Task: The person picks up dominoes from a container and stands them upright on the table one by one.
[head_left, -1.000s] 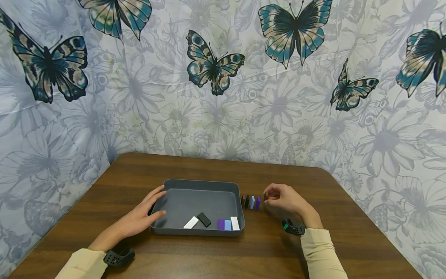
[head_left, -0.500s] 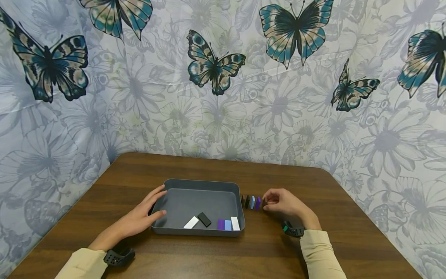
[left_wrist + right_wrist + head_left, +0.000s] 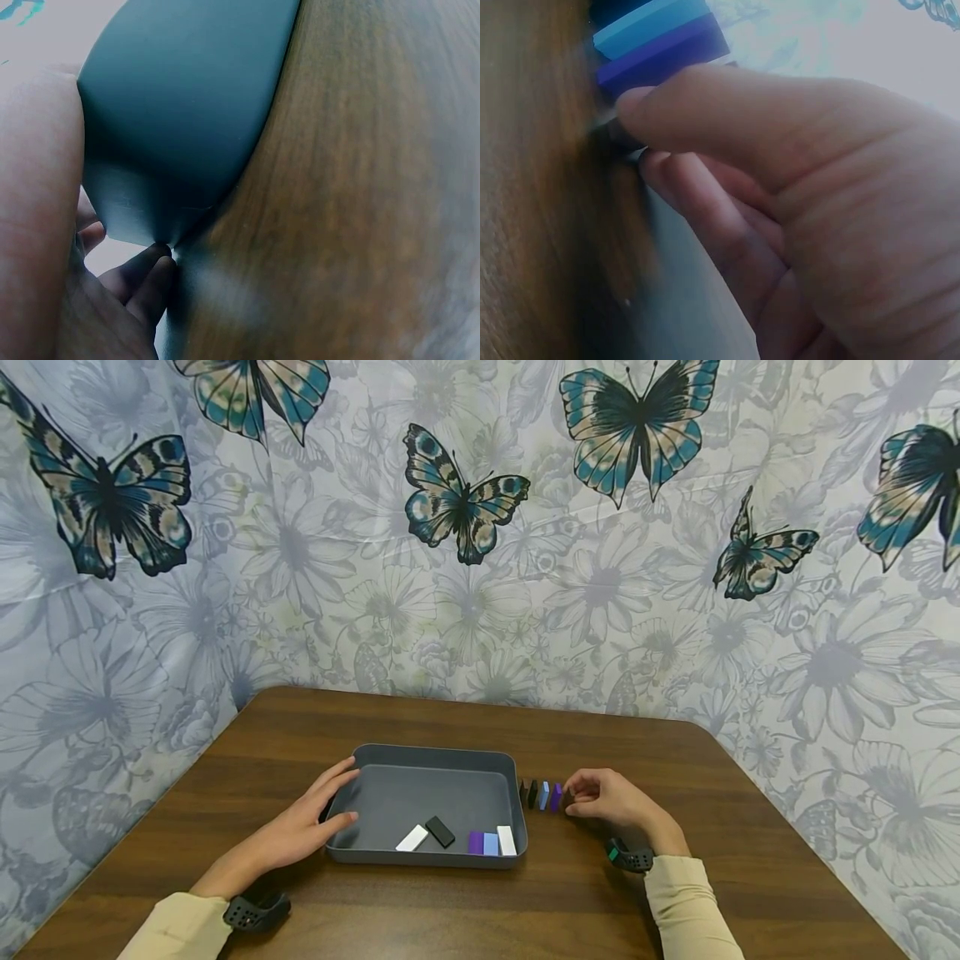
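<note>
My right hand pinches a small dark domino between thumb and fingers, low over the table, mostly hidden by the fingers. Just left of it, dominoes stand upright on edge in a row: a purple domino closest to the hand, then a light blue domino, a black domino and a brown domino beside the tray. My left hand rests on the left side of the grey tray, fingers spread over its rim; in the left wrist view its fingertips touch the tray's outer wall.
Inside the tray lie a white domino, a black domino, and at the near right corner a purple domino, a light blue domino and another white domino. Behind the wooden table hangs a butterfly-patterned cloth.
My right hand has come slightly lower and to the left, bringing the pinched dark domino up near the purple one. The left hand and tray have stayed put.
</note>
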Tool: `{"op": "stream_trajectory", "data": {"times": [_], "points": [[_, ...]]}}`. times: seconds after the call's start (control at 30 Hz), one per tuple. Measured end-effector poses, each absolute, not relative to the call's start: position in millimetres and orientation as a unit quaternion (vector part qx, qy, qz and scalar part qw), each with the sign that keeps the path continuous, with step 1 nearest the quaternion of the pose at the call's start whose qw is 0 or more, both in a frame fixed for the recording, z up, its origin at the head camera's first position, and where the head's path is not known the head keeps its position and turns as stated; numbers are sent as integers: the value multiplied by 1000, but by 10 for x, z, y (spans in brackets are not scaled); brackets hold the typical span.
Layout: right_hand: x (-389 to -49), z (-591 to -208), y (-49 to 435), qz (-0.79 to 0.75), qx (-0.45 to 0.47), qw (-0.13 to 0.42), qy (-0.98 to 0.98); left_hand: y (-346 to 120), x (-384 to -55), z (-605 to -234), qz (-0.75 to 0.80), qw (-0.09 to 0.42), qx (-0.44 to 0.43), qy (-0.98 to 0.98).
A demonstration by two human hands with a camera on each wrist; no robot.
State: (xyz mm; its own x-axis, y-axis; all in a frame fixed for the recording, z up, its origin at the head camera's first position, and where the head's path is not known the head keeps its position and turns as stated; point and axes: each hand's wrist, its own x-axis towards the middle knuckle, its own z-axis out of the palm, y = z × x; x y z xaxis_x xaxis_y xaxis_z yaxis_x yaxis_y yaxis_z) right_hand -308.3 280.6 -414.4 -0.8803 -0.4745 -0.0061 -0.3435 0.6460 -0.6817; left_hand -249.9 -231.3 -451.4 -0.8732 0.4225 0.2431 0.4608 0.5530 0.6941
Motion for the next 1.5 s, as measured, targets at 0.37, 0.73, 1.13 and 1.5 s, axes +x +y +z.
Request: {"op": "stream_trajectory", "data": {"times": [0.37, 0.73, 1.13, 1.5], "points": [[-3089, -4149, 2803, -358, -225, 93, 902, -2310, -2500, -4495, -399, 28, -252, -881], [-3070, -4052, 2820, -363, -230, 82, 899, -2310, -2491, -4503, -400, 25, -249, -882], [-2997, -3819, 2782, -321, -219, 27, 921, -2307, -2491, -4513, -400, 29, -253, -881], [-2984, -3726, 2644, -323, -242, -29, 914, -2300, -2486, -4499, -401, 28, -254, -880]]}}
